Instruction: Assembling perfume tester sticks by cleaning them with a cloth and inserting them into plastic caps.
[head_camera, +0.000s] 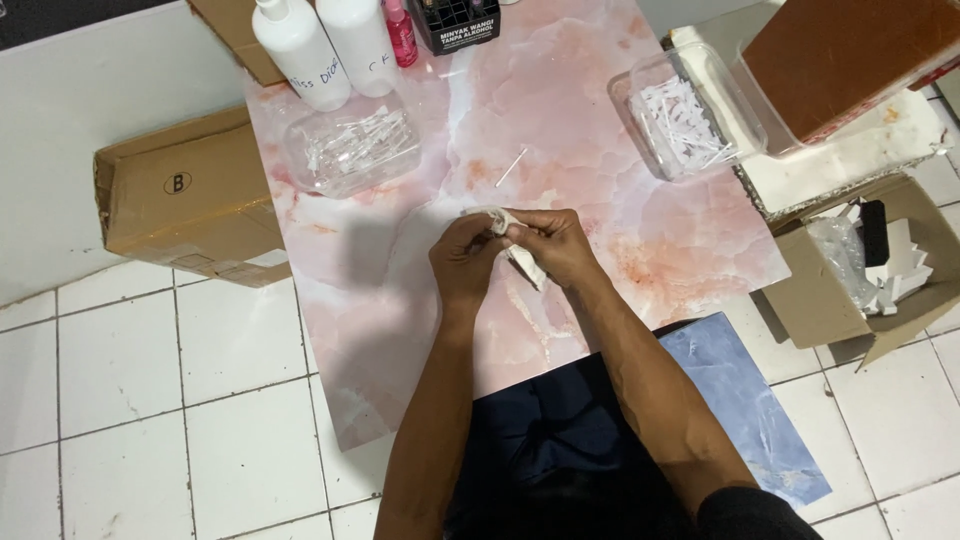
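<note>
two hands meet above the pink tabletop (620, 200): left hand (466, 258) and right hand (556, 244) both pinch one small white packet (510, 232).

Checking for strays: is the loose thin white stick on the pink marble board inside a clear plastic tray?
No, the thin white stick lies alone on the pink marble board.

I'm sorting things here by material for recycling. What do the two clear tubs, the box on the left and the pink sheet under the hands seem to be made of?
Left clear tub and right clear tub: likely thin glossy plastic, since the white contents show through. Box: brown corrugated cardboard, matte, with folded flaps. Pink sheet: smooth and marble-patterned; it looks like a printed vinyl or paper sheet rather than stone, though that is uncertain.
</note>
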